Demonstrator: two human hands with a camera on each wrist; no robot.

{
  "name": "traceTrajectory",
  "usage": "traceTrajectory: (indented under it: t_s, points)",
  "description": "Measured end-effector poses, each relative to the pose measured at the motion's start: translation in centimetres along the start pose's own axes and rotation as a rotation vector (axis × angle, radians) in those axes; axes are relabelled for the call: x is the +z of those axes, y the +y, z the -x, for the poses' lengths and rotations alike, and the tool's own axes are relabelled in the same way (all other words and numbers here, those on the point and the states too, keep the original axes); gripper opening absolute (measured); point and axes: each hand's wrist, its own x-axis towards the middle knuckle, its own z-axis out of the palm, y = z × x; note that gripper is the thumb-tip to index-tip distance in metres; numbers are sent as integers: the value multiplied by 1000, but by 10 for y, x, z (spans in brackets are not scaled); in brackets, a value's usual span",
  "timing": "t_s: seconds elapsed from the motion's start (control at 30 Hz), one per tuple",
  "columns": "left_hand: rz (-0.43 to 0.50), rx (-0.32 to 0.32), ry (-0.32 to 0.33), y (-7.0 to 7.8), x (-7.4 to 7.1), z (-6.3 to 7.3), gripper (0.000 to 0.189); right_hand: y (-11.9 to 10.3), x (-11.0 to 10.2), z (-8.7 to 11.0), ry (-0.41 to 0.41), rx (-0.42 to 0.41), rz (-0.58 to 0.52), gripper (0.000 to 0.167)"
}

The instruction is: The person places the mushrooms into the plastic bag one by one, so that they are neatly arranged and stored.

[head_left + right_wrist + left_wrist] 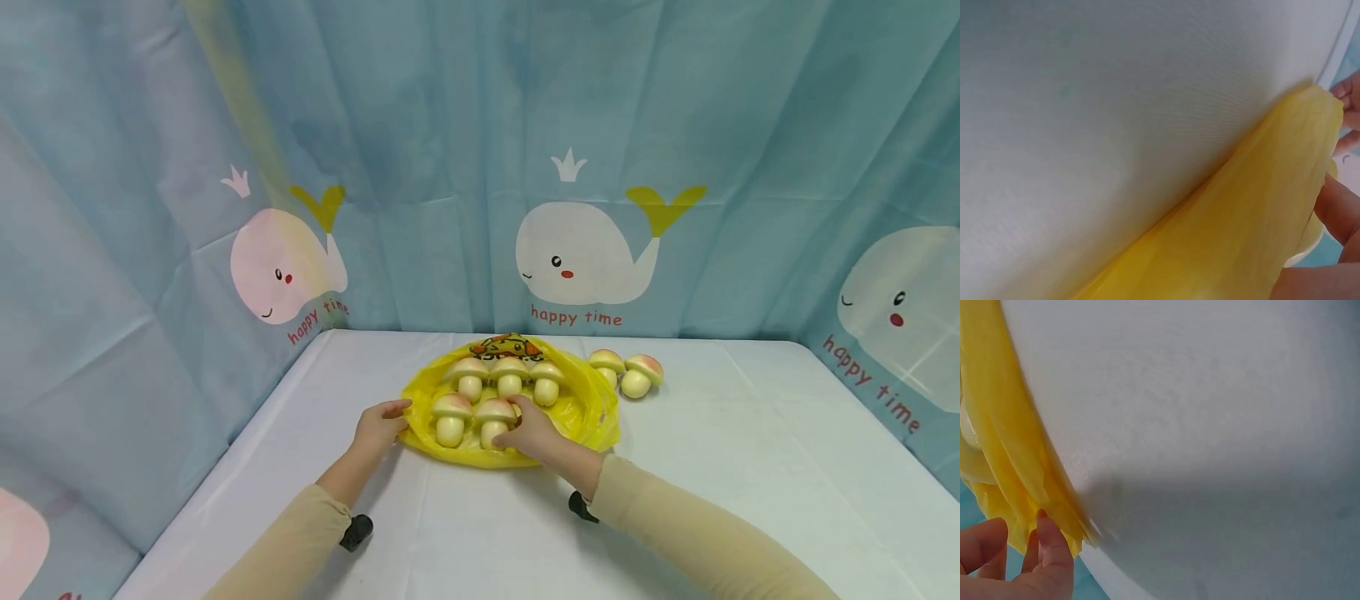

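Note:
A yellow plastic bag (427, 454) lies spread on the table with its mouth open. Several mushrooms (450, 421), with pale stems and cream caps tinged pink, are in it, and the bag's back bears a printed cartoon. My left hand (378, 427) grips the bag's left rim; in the left wrist view the thumb (1054, 540) lies against the yellow plastic. With my right hand (536, 433) I hold the front mushroom (492, 417), the thumb at its stem and fingers by its cap. That hand partly covers the bag's front right part.
Two more mushrooms (641, 375) rest on the white table (750, 467) just right of the bag. A blue curtain (420, 167) with whale prints surrounds the back and sides. Dark wrist devices (356, 532) sit below both forearms.

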Motion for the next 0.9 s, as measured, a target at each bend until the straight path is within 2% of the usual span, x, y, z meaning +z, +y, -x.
traceTrajectory:
  t_s: [0.37,0.9]
  points:
    - [10,-6,-3,-5,-1,-3,37,0,0,-1,-24,-8,8,73]
    - [26,-39,9,-4,2,-5,38,1,1,-8,0,15,16,75]
